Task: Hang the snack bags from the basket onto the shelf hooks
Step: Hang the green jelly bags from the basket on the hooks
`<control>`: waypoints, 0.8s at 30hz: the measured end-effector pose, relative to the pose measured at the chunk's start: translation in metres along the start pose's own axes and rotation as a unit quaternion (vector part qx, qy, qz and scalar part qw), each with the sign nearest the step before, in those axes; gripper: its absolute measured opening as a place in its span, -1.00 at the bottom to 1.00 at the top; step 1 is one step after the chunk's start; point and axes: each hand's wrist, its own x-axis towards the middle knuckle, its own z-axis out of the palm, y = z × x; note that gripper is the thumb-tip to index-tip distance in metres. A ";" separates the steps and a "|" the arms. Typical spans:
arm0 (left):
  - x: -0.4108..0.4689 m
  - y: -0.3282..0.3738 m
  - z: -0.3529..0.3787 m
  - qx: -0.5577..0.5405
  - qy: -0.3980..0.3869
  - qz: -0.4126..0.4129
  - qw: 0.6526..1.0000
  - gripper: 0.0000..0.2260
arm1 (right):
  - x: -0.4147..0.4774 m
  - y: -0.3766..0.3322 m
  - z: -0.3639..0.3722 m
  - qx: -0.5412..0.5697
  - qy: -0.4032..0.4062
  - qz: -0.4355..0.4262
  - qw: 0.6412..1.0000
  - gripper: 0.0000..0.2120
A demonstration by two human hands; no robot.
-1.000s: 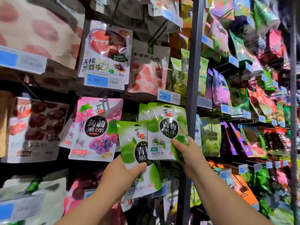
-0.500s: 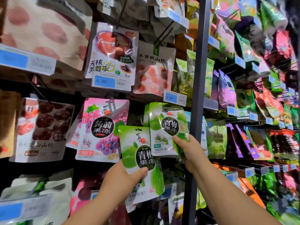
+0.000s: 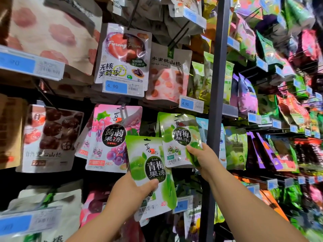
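My left hand [image 3: 129, 194] grips a green jelly snack bag [image 3: 148, 163] by its lower part, thumb across the front, holding it upright in front of the shelf. My right hand [image 3: 201, 156] pinches the lower right corner of a second green jelly bag [image 3: 178, 137], which hangs from a shelf hook [image 3: 178, 115] at its top. The held bag sits lower and to the left of the hanging one, partly overlapping it. The basket is out of sight.
A pink grape jelly bag [image 3: 113, 137] hangs just left of the green ones. A grey upright post [image 3: 216, 84] runs right beside my right hand. Blue price tags [image 3: 190, 103] stick out above the hook. Packed hanging bags fill the racks on all sides.
My left hand has drawn its green bag slightly down and left of the hanging bag. My right hand keeps its hold on the hanging bag's corner. The view has drifted left.
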 end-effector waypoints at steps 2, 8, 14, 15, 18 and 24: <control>-0.002 -0.001 -0.002 -0.002 0.003 -0.004 1.000 -0.83 | 0.003 0.003 0.001 -0.008 0.008 0.000 1.000 -0.85; -0.010 -0.007 -0.007 -0.014 0.010 -0.009 1.000 -0.84 | 0.005 0.011 0.004 -0.049 0.045 -0.021 0.998 -0.87; -0.015 -0.009 -0.005 -0.029 -0.007 -0.010 1.000 -0.84 | -0.005 0.014 0.004 -0.191 0.080 -0.062 0.976 -0.60; -0.012 -0.010 -0.003 -0.033 -0.009 -0.011 0.999 -0.84 | -0.005 0.015 0.004 -0.208 0.089 -0.065 0.972 -0.59; -0.006 -0.006 0.002 -0.049 -0.009 -0.009 0.999 -0.84 | -0.014 0.016 0.002 -0.235 0.104 -0.078 0.963 -0.65; 0.006 0.001 0.019 -0.121 -0.042 -0.014 0.992 -0.70 | -0.031 0.019 -0.013 -0.272 0.091 -0.172 0.942 -0.83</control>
